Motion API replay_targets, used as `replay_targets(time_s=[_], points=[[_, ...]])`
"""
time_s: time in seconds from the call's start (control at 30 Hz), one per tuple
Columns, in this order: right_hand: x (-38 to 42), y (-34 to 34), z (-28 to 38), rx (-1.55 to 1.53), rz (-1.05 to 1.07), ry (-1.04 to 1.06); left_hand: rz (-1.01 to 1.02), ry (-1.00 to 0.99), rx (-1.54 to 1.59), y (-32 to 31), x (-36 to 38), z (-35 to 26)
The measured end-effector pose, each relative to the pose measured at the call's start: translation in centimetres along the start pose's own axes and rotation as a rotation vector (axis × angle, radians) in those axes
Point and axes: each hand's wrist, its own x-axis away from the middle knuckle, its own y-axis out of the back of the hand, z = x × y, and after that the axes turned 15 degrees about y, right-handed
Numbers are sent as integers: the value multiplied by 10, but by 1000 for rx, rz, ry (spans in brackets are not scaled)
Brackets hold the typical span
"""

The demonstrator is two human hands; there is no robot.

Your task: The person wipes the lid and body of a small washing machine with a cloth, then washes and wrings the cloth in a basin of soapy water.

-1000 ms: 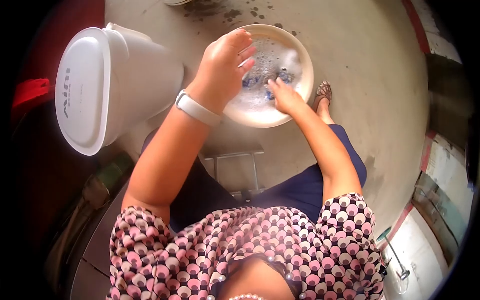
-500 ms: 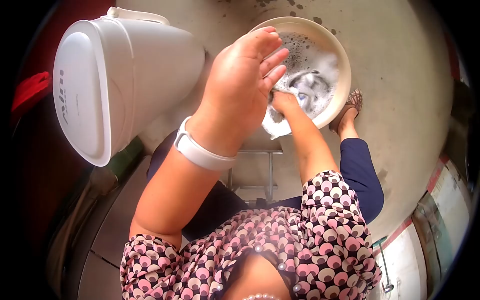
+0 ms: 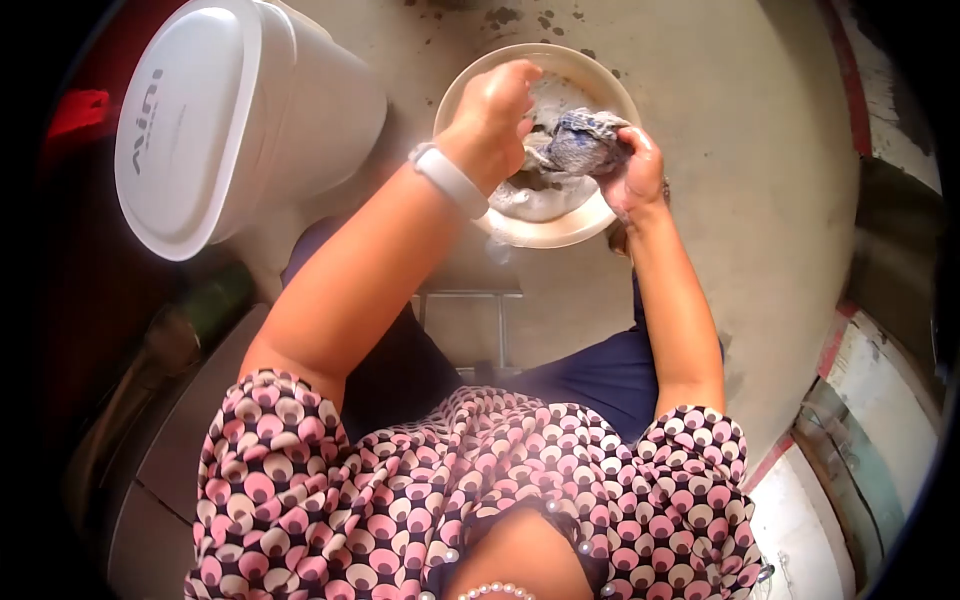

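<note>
Above a cream basin [image 3: 545, 240] of suds, my right hand [image 3: 637, 178] grips a bunched wet cloth [image 3: 585, 143], grey-white with blue patterning. My left hand [image 3: 492, 118], wearing a white band [image 3: 450, 182] on its wrist, is curled over the basin's left side. A pale end of the cloth reaches its lower fingers, which look closed on it; the palm side is partly hidden. Foamy water [image 3: 540, 203] shows beneath the cloth.
A white lidded bin [image 3: 190, 130] marked "mini" stands to the left of the basin. Below the basin is a metal frame [image 3: 500, 325] between the knees. Dark wet spots [image 3: 505, 17] mark the floor behind the basin.
My right hand has come up out of the suds with the cloth. My left hand, earlier raised with fingers stretched, has lowered to the basin and curled in. The view has shifted.
</note>
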Motion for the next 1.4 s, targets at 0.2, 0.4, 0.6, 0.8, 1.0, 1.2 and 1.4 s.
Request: replay_targets(time_s=[0.2, 0.4, 0.6, 0.8, 1.0, 1.2, 1.4], points=[[67, -50, 65, -265, 194, 100, -71, 281, 57, 10, -23, 35], [58, -47, 56, -341, 192, 169, 131, 365, 142, 16, -36, 40], [52, -46, 13, 378, 221, 437, 193, 363, 163, 5, -38, 38], [50, -57, -10, 794, 125, 804, 394, 392, 298, -11, -33, 52], [33, -48, -20, 835, -37, 921, 518, 217, 96, -17, -35, 57], [26, -47, -7, 785, -108, 933, 278, 208, -33, -29, -21, 62], [26, -51, 11, 538, -85, 812, 253, 266, -17, -35, -13, 62]])
